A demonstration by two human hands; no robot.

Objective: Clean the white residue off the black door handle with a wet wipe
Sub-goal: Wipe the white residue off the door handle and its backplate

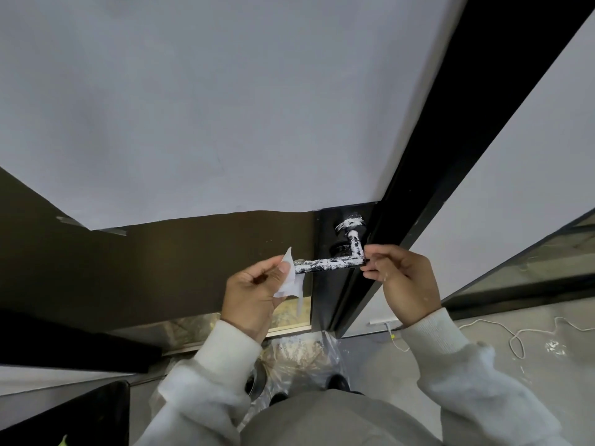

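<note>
Door handle (331,263): black L-shaped lever of round bar, mounted on black door stile (325,284) just beside the door edge; heavily smeared with patchy, flaky white residue (349,224) along the horizontal bar, the bend and the round rose above. Located at mid-frame, between both hands. Wet wipe (291,280): thin, white, soft and creased, one pointed corner standing up, lower part hanging loose; pinched between thumb and fingers of left hand (254,297), touching the free end of the lever. Left hand closed around the wipe. Right hand (401,280): fingers curled in, fingertips pinched against the corner end of the lever at the bend; small white specks on the skin. Both sleeves (225,349) of off-white ribbed knit at the cuffs, fleecy further up. Door panel covered above by smooth pale sheet (193,107) with an uneven lower edge. Floor (483,365) grey, with crinkled clear plastic film (302,352) speckled white, and a thin white cord (515,336) lying in loops.
</note>
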